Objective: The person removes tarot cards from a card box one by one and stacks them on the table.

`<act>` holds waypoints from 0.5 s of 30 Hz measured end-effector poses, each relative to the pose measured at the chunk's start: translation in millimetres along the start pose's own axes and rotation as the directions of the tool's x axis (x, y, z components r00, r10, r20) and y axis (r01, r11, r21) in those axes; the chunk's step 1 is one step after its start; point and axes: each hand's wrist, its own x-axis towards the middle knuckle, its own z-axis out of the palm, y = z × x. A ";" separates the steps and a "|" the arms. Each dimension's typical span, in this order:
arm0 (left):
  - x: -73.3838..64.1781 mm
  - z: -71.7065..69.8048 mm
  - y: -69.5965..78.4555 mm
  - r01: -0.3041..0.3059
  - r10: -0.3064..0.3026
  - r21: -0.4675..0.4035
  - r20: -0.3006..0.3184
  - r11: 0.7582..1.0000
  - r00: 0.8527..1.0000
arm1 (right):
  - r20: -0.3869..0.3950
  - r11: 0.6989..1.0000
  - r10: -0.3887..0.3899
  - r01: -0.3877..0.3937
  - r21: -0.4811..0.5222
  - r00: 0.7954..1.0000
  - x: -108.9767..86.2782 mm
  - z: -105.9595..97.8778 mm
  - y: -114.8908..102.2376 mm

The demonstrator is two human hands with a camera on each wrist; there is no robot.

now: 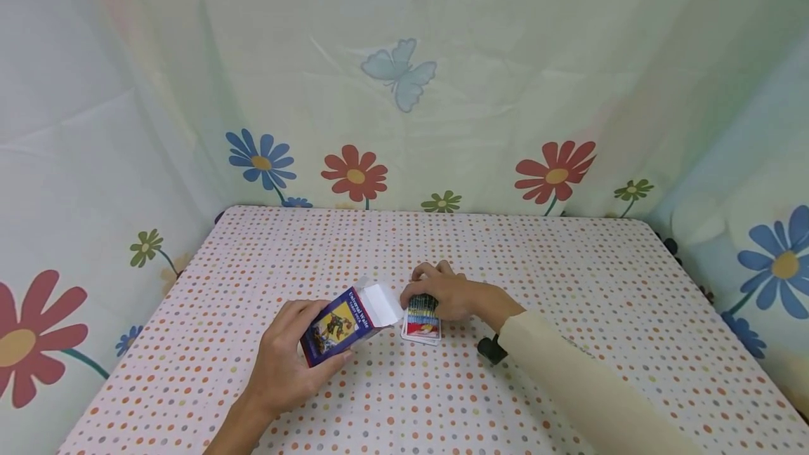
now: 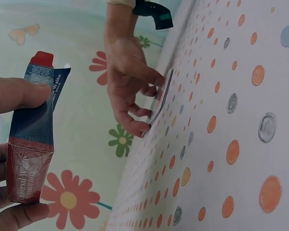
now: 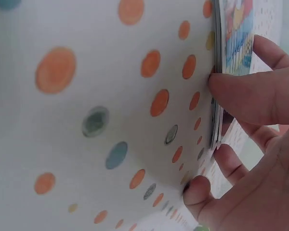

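Note:
My left hand grips a blue tarot card box with a yellow picture on its front. The box is tilted above the table, its white-lined flap standing open toward the right. Just right of it, a small stack of tarot cards lies face up on the cloth. My right hand reaches over this stack and pinches it by its edges, the thumb on the near side and fingers around the far side. Part of the top card is covered by the hand.
A table with a dotted cloth lies under both hands. Behind it and at the sides hang curtains printed with flowers and a butterfly. A black wrist strap sits at the right sleeve.

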 end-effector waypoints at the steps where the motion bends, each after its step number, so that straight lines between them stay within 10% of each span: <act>1: -0.2 0.0 0.0 0.002 -0.002 -0.001 -0.001 1.000 1.000 | 0.003 1.000 -0.003 0.004 -0.017 1.000 0.5 0.7 -0.1; 15: 0.4 -0.2 -1.1 0.017 -0.017 0.015 0.012 1.000 1.000 | 0.039 0.999 0.040 -0.039 -0.019 0.998 -0.6 0.0 -6.0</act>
